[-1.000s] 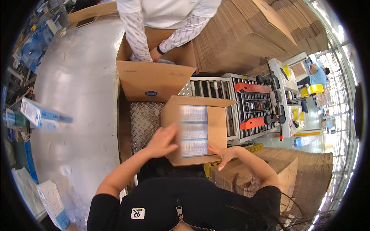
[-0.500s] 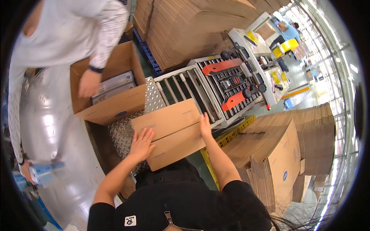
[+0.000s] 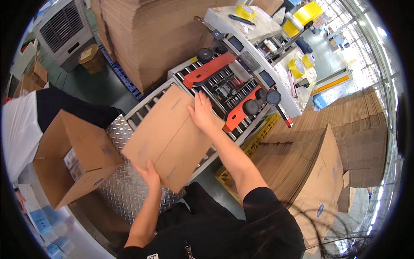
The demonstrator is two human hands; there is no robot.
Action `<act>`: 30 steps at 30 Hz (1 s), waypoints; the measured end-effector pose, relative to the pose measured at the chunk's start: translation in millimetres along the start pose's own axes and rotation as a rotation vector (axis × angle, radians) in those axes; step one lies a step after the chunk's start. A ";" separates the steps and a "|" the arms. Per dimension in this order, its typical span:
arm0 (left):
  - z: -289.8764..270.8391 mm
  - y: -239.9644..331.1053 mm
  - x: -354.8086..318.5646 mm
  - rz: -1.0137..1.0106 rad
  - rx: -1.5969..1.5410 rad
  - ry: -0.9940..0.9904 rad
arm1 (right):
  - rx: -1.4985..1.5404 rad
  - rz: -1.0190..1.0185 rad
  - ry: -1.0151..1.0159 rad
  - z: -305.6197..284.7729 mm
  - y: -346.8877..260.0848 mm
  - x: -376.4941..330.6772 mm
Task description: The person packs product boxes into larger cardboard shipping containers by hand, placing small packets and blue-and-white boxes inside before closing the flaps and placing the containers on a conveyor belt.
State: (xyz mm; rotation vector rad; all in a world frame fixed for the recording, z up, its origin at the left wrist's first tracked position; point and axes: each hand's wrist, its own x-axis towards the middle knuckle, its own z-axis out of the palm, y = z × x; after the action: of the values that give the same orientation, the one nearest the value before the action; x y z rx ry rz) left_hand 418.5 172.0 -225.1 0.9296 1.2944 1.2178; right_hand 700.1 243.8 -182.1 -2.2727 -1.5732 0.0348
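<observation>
Carton of plain brown cardboard (image 3: 168,134), rectangular with its two top flaps folded down to a straight seam, lies tilted across the middle of the frame, over the steel conveyor rollers (image 3: 144,111). Your bare left hand (image 3: 150,176) touches its lower-left edge, thumb and forefinger spread wide; the remaining fingers are hidden. Your bare right hand (image 3: 202,113) rests on its upper-right end, fingers straight rather than curled. You have the carton between both hands; you cannot tell how firmly. Near your right hand, two red metal guide arms (image 3: 211,70) flank the conveyor. Left of your left hand, an open brown cardboard box (image 3: 92,140) holds small printed packs (image 3: 73,164), beside a diamond-patterned steel plate (image 3: 125,194). Tall stacked flattened cardboard (image 3: 297,166) fills the lower right.
</observation>
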 end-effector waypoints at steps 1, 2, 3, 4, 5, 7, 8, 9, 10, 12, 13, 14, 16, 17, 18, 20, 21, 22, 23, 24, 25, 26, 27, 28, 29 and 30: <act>31.8 -0.5 17.7 0.000 0.021 -0.020 | -0.207 -0.183 0.219 1.7 21.0 8.3; 65.0 -1.9 35.0 0.037 0.078 -0.050 | -0.173 -0.177 0.134 0.4 36.8 16.5; 97.8 -3.9 50.6 0.077 0.136 -0.076 | -0.135 -0.175 0.050 -3.2 47.5 24.9; 133.4 -6.8 60.8 0.099 0.118 -0.052 | -0.095 -0.174 -0.030 -8.3 55.5 33.9; 162.2 -10.3 65.7 0.121 0.104 -0.035 | -0.070 -0.196 -0.023 -13.0 63.9 42.3; 193.8 -10.8 61.6 0.144 0.077 -0.061 | -0.028 -0.198 -0.008 -21.4 93.6 50.9; 205.5 -10.4 58.7 0.153 0.068 -0.083 | -0.019 -0.180 0.008 -19.5 101.0 53.2; 212.5 -13.5 59.5 0.179 0.106 -0.101 | -0.008 -0.143 0.010 -11.7 96.3 44.7; 227.9 -16.6 65.5 0.218 0.118 -0.124 | -0.017 -0.115 0.032 -9.8 89.6 40.5; 255.2 -26.0 75.8 0.284 0.241 -0.077 | 0.169 -0.062 -0.052 -15.9 58.4 17.7; 261.5 -29.5 84.3 0.303 0.292 -0.087 | 0.367 -0.040 -0.151 -24.7 32.9 -3.5; 269.4 -30.8 90.5 0.323 0.335 -0.112 | 0.612 -0.002 -0.009 -25.9 20.0 -36.2; 279.5 -31.4 103.0 0.362 0.490 -0.134 | 0.795 0.017 0.199 -25.3 -8.7 -120.7; 283.6 -27.5 92.5 0.334 0.440 -0.229 | 0.780 0.073 0.118 -22.7 -8.8 -172.5; 286.2 -22.0 75.0 0.299 0.392 -0.340 | 0.750 0.100 0.011 -28.6 -9.0 -222.8; 264.2 -36.5 60.1 0.359 0.341 -0.562 | 0.717 0.049 -0.183 -67.1 -10.0 -300.5; 240.7 -47.8 35.0 0.347 0.333 -0.681 | 0.618 0.055 -0.286 -102.5 -9.6 -331.5; 200.6 -73.6 21.3 0.352 0.409 -0.749 | 0.440 0.087 -0.283 -136.1 -6.4 -351.8; 163.9 -67.9 -16.3 0.208 0.586 -0.916 | 0.266 0.162 -0.279 -165.6 3.8 -377.8; 94.9 -125.1 -11.2 0.379 0.623 -0.961 | 0.131 0.225 -0.172 -196.6 12.5 -380.7; 33.0 -145.4 -28.9 0.196 0.789 -1.155 | 0.001 0.363 -0.078 -225.7 25.6 -392.2; -17.5 -138.5 -61.8 -0.172 0.997 -1.211 | -0.115 0.532 -0.001 -258.5 36.5 -409.2; -90.8 -177.3 -64.4 -0.020 1.144 -1.270 | -0.383 0.559 -0.096 -298.2 30.8 -397.4; -134.0 -180.4 -78.4 -0.265 1.160 -1.384 | -0.608 0.516 -0.138 -300.5 50.3 -423.6; -161.1 -165.3 -87.2 -0.173 1.174 -1.536 | -0.626 0.503 -0.134 -303.3 57.5 -444.7; -204.7 -176.5 -84.1 -0.316 1.010 -1.464 | -0.638 0.448 -0.116 -306.6 58.8 -450.0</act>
State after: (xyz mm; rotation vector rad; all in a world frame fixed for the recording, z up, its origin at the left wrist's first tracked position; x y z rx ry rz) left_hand 248.8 31.8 -403.1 1.7053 0.6381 -0.5724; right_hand 654.7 -271.1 -1.2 -3.1338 -1.2006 -0.2571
